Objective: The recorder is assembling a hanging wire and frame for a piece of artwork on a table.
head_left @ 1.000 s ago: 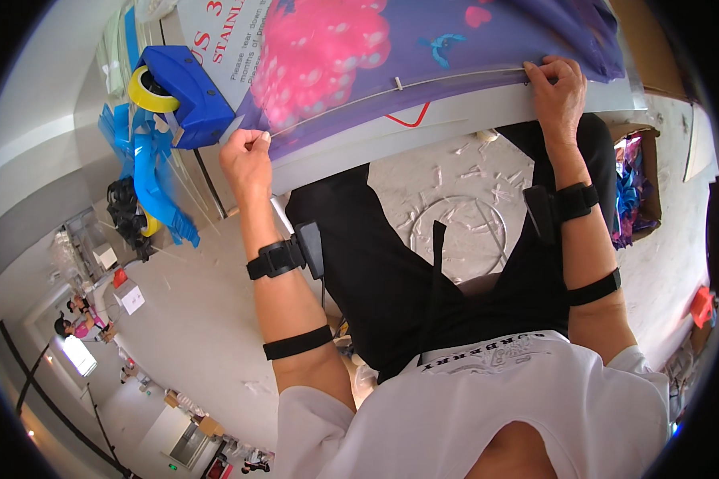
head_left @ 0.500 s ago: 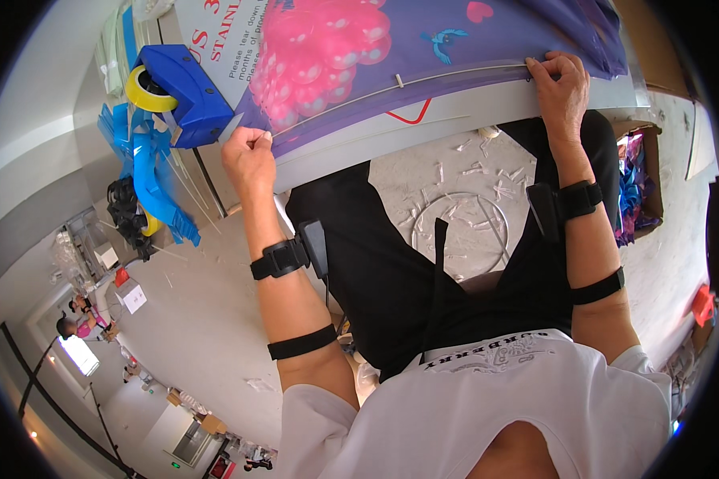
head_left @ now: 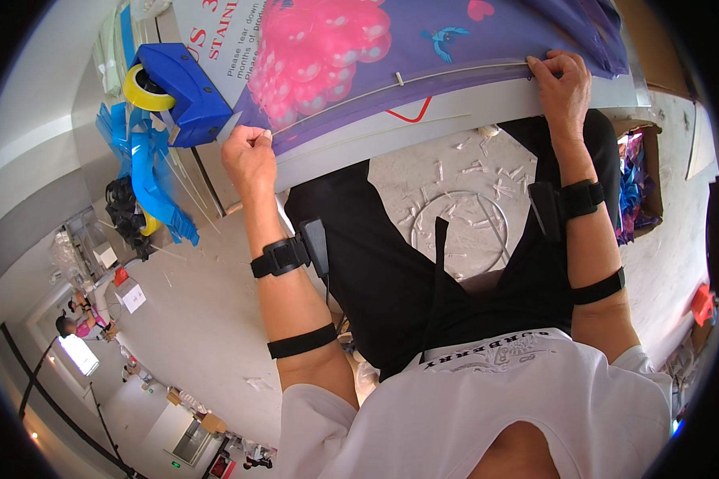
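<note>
Cloth (head_left: 415,56) is on the bench (head_left: 327,164), thin white strip (head_left: 463,70) along its near edge, and yeah, my left hand (head_left: 250,160) and right hand (head_left: 565,92) both have a pinch grip on that strip.

Left grip (head_left: 249,158) and right grip (head_left: 565,94) pinch white rod (head_left: 467,69).

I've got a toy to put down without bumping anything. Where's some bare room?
A narrow grey strip between the purple printed sheet and the black trousers; more floor between the left forearm and the white box. Crowded: around the blue tape dispenser, and between the trouser legs, where clear scraps lie.
</note>
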Motion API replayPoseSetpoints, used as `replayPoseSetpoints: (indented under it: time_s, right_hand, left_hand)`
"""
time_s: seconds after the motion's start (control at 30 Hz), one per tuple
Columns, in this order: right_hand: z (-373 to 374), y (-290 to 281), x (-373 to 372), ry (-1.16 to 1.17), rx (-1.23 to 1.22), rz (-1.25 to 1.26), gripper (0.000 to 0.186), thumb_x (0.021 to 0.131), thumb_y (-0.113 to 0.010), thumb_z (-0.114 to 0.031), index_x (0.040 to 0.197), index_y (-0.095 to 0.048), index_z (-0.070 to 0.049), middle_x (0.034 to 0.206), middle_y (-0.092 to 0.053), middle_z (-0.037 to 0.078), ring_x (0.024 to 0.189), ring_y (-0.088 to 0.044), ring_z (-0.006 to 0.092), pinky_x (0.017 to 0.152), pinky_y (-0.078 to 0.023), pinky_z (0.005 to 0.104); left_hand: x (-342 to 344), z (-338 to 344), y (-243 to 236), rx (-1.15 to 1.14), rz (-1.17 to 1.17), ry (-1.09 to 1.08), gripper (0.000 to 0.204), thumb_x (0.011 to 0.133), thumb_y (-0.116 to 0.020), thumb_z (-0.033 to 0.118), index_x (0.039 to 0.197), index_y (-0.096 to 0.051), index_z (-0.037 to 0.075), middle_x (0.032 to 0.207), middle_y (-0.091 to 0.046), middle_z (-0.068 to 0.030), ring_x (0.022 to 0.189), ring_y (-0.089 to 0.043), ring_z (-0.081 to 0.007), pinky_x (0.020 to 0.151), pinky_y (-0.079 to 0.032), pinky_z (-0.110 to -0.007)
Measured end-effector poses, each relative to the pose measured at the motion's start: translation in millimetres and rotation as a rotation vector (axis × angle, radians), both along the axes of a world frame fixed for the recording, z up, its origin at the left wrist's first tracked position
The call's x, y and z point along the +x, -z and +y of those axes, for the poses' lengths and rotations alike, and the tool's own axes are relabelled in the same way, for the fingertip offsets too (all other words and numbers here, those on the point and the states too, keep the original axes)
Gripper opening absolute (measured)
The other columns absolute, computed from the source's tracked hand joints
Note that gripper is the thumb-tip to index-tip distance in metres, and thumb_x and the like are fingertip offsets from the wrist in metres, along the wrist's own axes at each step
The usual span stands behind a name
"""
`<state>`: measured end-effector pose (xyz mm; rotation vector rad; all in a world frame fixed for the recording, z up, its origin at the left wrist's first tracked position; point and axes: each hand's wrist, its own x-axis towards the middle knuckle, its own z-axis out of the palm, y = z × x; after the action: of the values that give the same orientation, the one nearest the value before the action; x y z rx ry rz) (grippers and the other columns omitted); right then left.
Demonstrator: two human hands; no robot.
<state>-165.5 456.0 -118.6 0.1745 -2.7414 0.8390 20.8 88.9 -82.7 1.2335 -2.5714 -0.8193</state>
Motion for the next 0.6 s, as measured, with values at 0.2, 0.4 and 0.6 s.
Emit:
replayPoseSetpoints:
  time_s: [0.2,0.4,0.6]
  right_hand:
    - [2.5,-6.6,-6.5,-0.011,0.048,0.003,0.028,0.068,-0.075,-0.028,0.077,-0.068,-0.002,0.103,-0.063,0.008,0.095,-0.057,0.0288,0.083,-0.045,0.0382]
    - [9.2,-6.4,-10.3,0.074,-0.032,-0.134,0.028,0.067,-0.076,-0.029,0.084,-0.069,-0.007,0.103,-0.060,0.007,0.090,-0.060,0.0241,0.078,-0.047,0.0355]
    - [9.7,-8.1,-10.4,0.018,-0.043,-0.060,0.020,0.069,-0.074,-0.025,0.081,-0.068,-0.009,0.097,-0.059,0.008,0.087,-0.059,0.0247,0.076,-0.047,0.0369]
  left_hand:
    - [-2.8,-5.2,0.3,0.049,0.018,-0.056,0.011,0.072,-0.071,0.002,0.072,-0.061,-0.002,0.063,-0.059,-0.0068,0.058,-0.054,-0.0155,0.057,-0.045,-0.031]
    - [-0.4,-2.6,-7.2,0.188,0.074,-0.175,0.019,0.069,-0.074,0.001,0.063,-0.056,0.001,0.061,-0.054,-0.0036,0.058,-0.048,-0.0120,0.056,-0.042,-0.030]
    - [8.1,-7.2,-5.7,0.120,0.065,-0.123,0.016,0.072,-0.073,0.002,0.069,-0.057,-0.001,0.063,-0.055,-0.0038,0.059,-0.049,-0.0119,0.057,-0.043,-0.029]
